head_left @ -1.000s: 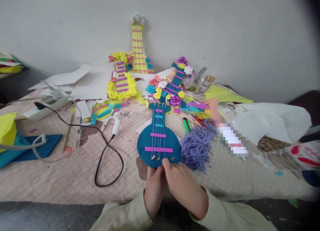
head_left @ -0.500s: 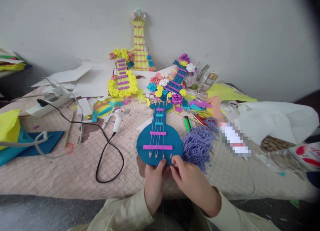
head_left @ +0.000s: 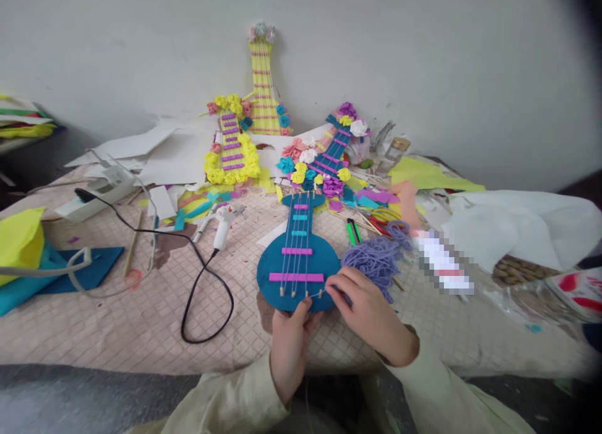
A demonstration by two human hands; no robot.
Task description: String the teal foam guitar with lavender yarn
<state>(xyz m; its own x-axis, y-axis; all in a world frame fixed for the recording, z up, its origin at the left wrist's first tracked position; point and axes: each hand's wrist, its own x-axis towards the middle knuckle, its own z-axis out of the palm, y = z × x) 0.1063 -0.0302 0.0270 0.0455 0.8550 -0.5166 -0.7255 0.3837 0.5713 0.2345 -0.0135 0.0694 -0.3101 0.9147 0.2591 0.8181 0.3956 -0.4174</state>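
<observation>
String drawn taut beside the rightmost near peg

Your right hand (head_left: 371,312) has shifted from over the rightmost near peg (head_left: 320,293) to just right of it. A thin string (head_left: 316,295) now shows between the neighbouring peg (head_left: 307,294) and your right fingers (head_left: 335,285), which are pinched narrow on it. For the stringing work, that seems to bring the strand level with the rightmost peg; you cannot tell whether it wraps around it. Your left hand stays closed on the near edge of the blue toy guitar (head_left: 277,258), thumb on top. The guitar is at the near middle of the counter (head_left: 141,327), left of the purple yarn (head_left: 371,258), its neck pointing far.
</observation>
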